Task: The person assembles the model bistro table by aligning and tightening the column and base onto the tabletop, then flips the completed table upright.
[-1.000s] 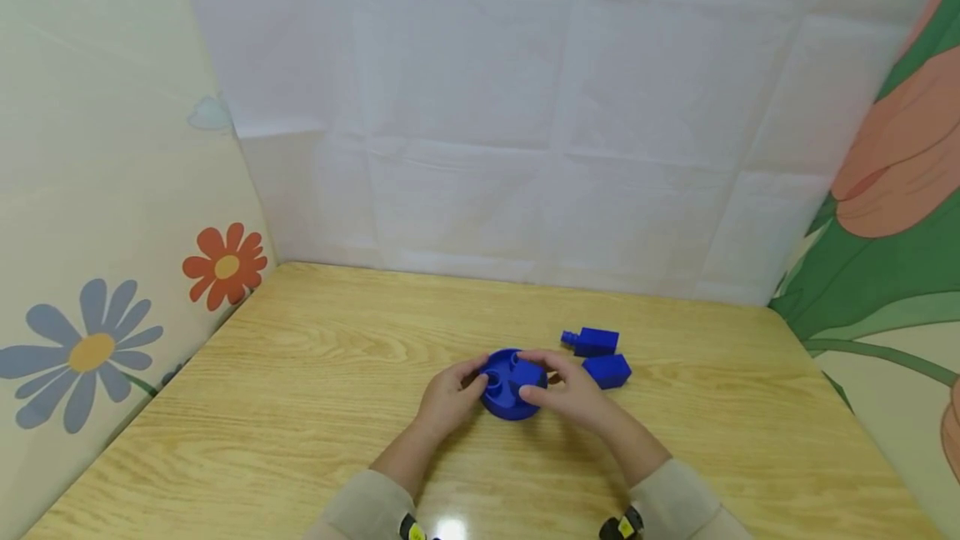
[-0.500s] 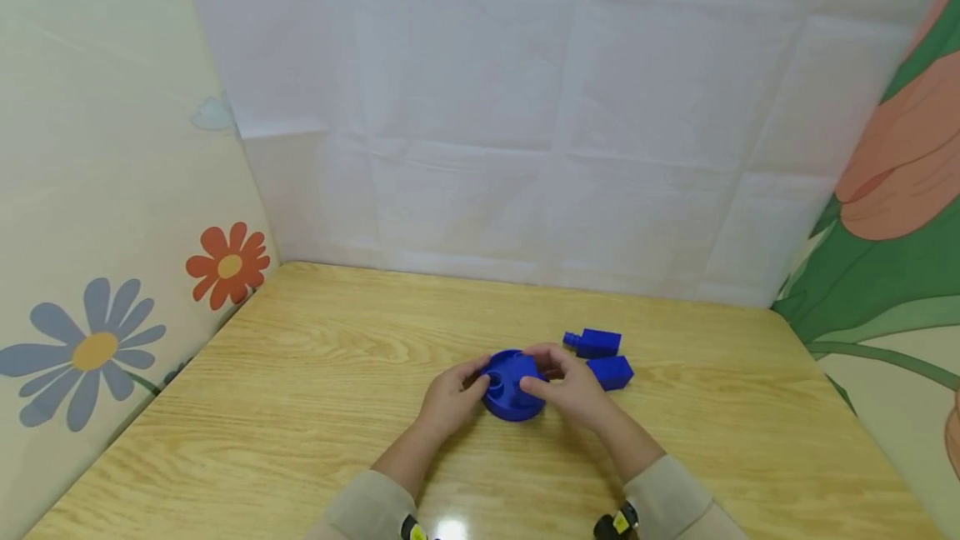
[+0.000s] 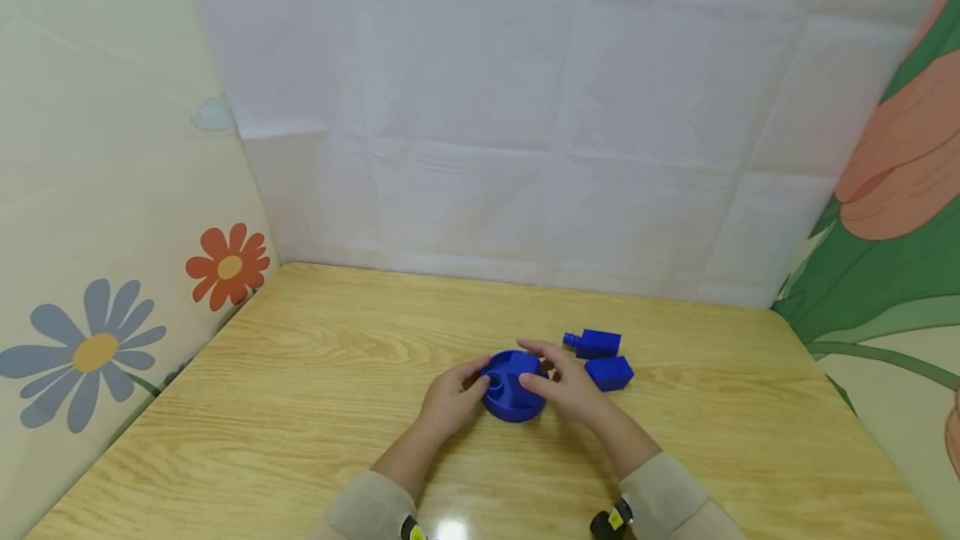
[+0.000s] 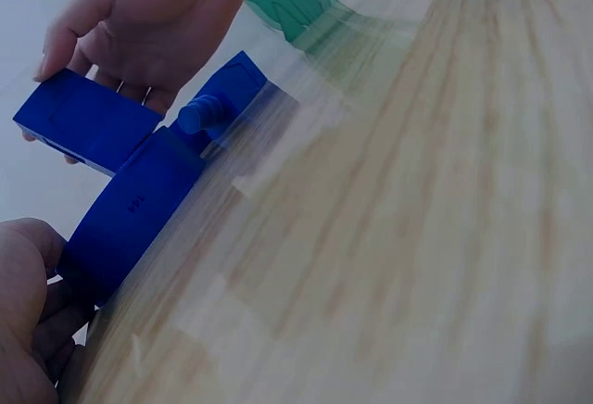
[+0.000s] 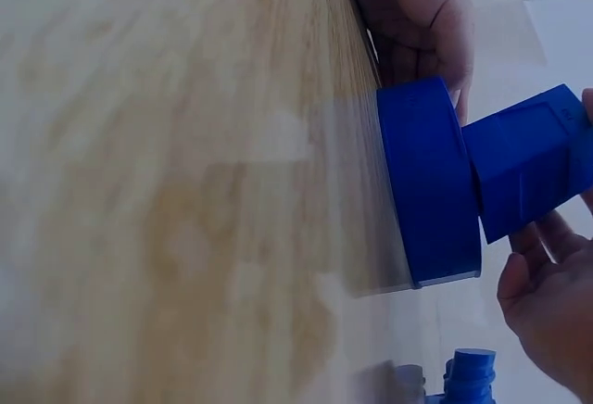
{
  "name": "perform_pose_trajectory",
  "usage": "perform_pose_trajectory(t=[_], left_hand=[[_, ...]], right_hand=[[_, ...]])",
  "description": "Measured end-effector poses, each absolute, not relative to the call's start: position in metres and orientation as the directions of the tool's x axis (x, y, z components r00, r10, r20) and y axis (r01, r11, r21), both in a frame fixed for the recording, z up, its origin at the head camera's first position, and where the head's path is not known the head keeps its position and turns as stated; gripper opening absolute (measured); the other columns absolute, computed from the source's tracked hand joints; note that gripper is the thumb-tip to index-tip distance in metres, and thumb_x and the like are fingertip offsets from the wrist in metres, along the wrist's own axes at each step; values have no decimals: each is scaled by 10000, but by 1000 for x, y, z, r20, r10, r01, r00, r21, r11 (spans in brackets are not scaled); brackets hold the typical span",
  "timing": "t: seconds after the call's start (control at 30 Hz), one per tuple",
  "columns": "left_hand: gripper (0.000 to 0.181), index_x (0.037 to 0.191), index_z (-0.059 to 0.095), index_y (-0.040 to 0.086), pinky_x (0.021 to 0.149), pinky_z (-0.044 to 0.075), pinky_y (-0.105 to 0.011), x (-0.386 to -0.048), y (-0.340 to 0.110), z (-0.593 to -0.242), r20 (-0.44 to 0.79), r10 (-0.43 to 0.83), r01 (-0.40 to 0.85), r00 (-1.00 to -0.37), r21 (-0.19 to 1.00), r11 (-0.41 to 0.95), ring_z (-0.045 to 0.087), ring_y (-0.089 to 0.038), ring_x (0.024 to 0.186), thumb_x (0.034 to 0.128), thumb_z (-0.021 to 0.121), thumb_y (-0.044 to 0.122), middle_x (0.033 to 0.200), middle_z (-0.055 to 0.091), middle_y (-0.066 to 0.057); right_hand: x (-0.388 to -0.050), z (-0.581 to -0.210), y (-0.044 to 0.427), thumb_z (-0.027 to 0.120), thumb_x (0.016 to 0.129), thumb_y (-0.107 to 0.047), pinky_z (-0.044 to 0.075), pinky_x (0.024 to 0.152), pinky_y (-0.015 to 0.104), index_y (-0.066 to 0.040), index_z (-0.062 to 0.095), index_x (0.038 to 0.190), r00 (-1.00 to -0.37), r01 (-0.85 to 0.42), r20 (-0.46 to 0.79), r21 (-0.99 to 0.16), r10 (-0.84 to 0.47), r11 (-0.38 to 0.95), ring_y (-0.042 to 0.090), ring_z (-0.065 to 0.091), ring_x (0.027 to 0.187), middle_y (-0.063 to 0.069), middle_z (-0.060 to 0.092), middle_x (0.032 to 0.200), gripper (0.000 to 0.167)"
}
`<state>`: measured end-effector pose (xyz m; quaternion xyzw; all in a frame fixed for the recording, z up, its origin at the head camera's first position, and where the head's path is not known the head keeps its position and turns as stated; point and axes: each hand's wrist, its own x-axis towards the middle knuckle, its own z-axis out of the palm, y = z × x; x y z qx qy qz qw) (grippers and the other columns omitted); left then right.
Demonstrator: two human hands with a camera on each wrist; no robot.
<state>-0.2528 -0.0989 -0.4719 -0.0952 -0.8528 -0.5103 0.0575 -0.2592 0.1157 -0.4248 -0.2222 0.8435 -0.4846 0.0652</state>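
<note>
A round, shallow blue base with a raised rim and a ring-shaped socket lies flat on the table. My left hand grips its left side, thumb near the socket. An angular blue block stands on the base's right part, slightly tilted in the right wrist view. My right hand holds this block between thumb and fingers. The block's lower end, where it meets the base, is hidden in the head view. The left wrist view shows the block rising above the base's side wall.
Two loose blue pieces lie just beyond my right hand: a block with a ridged neck and a second block. The wooden table ends at a white sheet behind. Flowered panels flank both sides.
My right hand has turned the block and moved it slightly over the base's back part, covering the small ring seen there before. The left hand stays on the base.
</note>
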Motion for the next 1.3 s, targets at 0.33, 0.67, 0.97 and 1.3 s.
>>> perform_pose_trajectory(t=[0.33,0.67,0.97,1.3], left_hand=[[370,1306,618,29,1047,448,-506,-252,-99,-471,177,100,203,-979,859,470,563,-371,1249,965,584,169,1313,625,-193],[367,1303,620,29,1052,445,-503,-252,-99,-471,178,98,203,-979,861,466,561,-366,1253,964,583,163,1315,626,-185],[375,1324,610,53,1055,443,-501,-251,-100,-472,163,107,195,-981,867,459,546,-357,1275,975,577,186,1339,613,-170],[376,1324,609,49,1060,438,-501,-252,-100,-471,171,113,205,-979,859,470,542,-358,1279,975,574,184,1340,613,-169]], right_hand=[[-263,-424,110,524,983,-183,387,1097,543,-46,410,1473,-855,-233,51,-927,-516,293,405,416,1372,218,440,1495,522],[-265,-427,112,627,958,-252,353,1125,543,-85,455,1447,-905,-138,8,-951,-425,278,371,409,1382,182,441,1500,544],[-268,-431,119,679,928,-217,374,1115,528,-87,491,1423,-932,-120,20,-959,-362,256,367,431,1369,185,478,1471,546],[-268,-432,120,605,938,-109,415,1069,428,-2,489,1397,-934,-120,46,-974,-353,191,309,476,1287,228,498,1420,485]])
